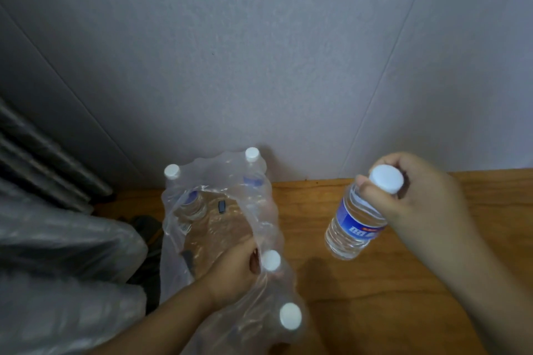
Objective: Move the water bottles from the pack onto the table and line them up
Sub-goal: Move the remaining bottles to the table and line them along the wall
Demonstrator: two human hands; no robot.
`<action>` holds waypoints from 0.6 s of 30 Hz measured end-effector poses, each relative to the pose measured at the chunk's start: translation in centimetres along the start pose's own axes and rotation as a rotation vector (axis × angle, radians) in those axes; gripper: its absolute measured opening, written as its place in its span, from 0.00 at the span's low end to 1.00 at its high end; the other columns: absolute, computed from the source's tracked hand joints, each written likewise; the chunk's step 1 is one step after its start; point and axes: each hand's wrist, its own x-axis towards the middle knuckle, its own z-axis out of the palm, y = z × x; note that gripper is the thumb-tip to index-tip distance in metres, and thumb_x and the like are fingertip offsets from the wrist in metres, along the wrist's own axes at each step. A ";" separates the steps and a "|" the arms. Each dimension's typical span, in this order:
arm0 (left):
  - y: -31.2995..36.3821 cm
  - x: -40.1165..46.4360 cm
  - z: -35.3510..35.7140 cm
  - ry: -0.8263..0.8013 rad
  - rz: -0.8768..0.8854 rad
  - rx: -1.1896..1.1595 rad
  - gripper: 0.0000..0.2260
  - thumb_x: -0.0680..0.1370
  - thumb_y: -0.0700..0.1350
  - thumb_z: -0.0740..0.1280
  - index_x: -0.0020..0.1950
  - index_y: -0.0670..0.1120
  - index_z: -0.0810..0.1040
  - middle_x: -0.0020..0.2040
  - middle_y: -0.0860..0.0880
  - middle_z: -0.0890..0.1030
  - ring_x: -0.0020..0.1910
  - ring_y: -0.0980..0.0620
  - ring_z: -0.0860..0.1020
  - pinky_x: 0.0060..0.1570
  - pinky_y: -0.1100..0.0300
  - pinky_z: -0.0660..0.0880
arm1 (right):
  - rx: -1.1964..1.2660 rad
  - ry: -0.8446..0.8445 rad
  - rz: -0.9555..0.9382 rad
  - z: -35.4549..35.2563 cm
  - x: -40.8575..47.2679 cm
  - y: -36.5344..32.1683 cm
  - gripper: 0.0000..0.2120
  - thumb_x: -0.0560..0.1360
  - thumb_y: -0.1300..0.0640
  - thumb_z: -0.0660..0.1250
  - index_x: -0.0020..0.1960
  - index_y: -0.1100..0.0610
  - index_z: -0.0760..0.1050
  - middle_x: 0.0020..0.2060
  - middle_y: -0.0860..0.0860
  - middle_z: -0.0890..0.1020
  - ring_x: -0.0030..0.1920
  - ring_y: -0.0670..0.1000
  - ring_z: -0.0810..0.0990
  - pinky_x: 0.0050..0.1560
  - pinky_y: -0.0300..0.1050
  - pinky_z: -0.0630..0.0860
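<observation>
One clear, ribbed water bottle [353,225] with a blue label hangs over the wooden worktop [375,282], pinched below its white cap by the right hand [415,196]; best set down upright while the left hand [233,271] grips the crinkly plastic pack [259,210], steadying four capped bottles.

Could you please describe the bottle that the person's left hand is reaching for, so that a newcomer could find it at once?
Start at the torn clear plastic pack on the left of the wooden table. Along its near right edge, the left hand grips the neck of a white-capped clear water bottle. Among the four caps poking up from the pack, it alone has fingers against it.
</observation>
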 end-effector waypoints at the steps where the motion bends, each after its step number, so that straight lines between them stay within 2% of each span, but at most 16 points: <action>1: 0.1 -0.2 -0.2 0.037 0.005 0.046 0.11 0.74 0.42 0.71 0.38 0.55 0.71 0.35 0.54 0.76 0.36 0.63 0.75 0.38 0.67 0.74 | 0.003 -0.017 0.010 0.3 -0.2 0.4 0.09 0.69 0.52 0.73 0.39 0.53 0.74 0.31 0.48 0.78 0.36 0.41 0.75 0.31 0.28 0.69; 3: -0.1 -0.7 -1.1 0.078 0.020 0.173 0.11 0.75 0.42 0.66 0.40 0.57 0.69 0.36 0.55 0.76 0.36 0.60 0.75 0.40 0.66 0.75 | 0.012 -0.054 0.016 0.8 -0.5 0.9 0.09 0.69 0.51 0.72 0.38 0.53 0.73 0.31 0.48 0.78 0.35 0.42 0.75 0.30 0.30 0.69; 6: -0.2 -1.4 -2.6 0.040 -0.042 0.350 0.07 0.76 0.54 0.65 0.50 0.59 0.67 0.44 0.56 0.79 0.41 0.60 0.77 0.42 0.63 0.75 | 0.011 -0.100 0.029 1.6 -0.7 1.2 0.09 0.68 0.50 0.72 0.38 0.52 0.73 0.33 0.48 0.78 0.35 0.46 0.76 0.31 0.39 0.69; 8: -0.1 -2.1 -3.4 0.047 -0.076 0.451 0.10 0.76 0.59 0.63 0.49 0.57 0.65 0.45 0.56 0.77 0.41 0.60 0.75 0.38 0.65 0.70 | 0.023 -0.116 0.044 2.1 -0.6 1.2 0.09 0.68 0.50 0.72 0.38 0.52 0.73 0.33 0.48 0.78 0.36 0.47 0.76 0.32 0.41 0.68; 11: 0.1 -3.0 -4.8 0.147 -0.081 0.559 0.11 0.76 0.60 0.63 0.52 0.56 0.67 0.47 0.56 0.78 0.44 0.58 0.77 0.42 0.62 0.74 | 0.037 -0.133 0.053 2.7 -0.5 0.7 0.09 0.68 0.51 0.73 0.38 0.52 0.74 0.34 0.48 0.78 0.36 0.47 0.76 0.34 0.41 0.67; 13: 0.6 -3.6 -6.2 0.219 -0.101 0.593 0.12 0.75 0.60 0.63 0.53 0.56 0.67 0.45 0.56 0.77 0.42 0.57 0.77 0.37 0.61 0.74 | 0.022 -0.149 0.062 2.9 -0.2 0.1 0.08 0.68 0.52 0.73 0.39 0.52 0.74 0.35 0.47 0.78 0.37 0.46 0.75 0.34 0.40 0.67; 15: 1.6 -4.3 -7.9 0.271 -0.137 0.607 0.11 0.75 0.59 0.64 0.50 0.57 0.65 0.41 0.55 0.74 0.37 0.58 0.75 0.30 0.65 0.67 | -0.010 -0.152 0.069 2.8 0.2 -1.0 0.08 0.68 0.52 0.73 0.39 0.51 0.74 0.36 0.46 0.77 0.38 0.47 0.75 0.34 0.40 0.67; 16: 2.3 -4.6 -8.9 0.293 -0.155 0.607 0.11 0.75 0.59 0.64 0.49 0.57 0.66 0.41 0.55 0.74 0.36 0.57 0.74 0.30 0.65 0.66 | -0.024 -0.154 0.077 2.7 0.4 -1.6 0.08 0.68 0.51 0.73 0.40 0.51 0.74 0.36 0.47 0.78 0.38 0.48 0.75 0.35 0.42 0.68; 18: 4.4 -5.3 -10.9 0.338 -0.195 0.577 0.11 0.75 0.57 0.66 0.50 0.54 0.69 0.42 0.54 0.76 0.37 0.55 0.75 0.31 0.60 0.71 | -0.041 -0.164 0.098 2.0 1.0 -3.2 0.08 0.69 0.51 0.72 0.41 0.52 0.74 0.38 0.48 0.78 0.39 0.50 0.76 0.37 0.46 0.72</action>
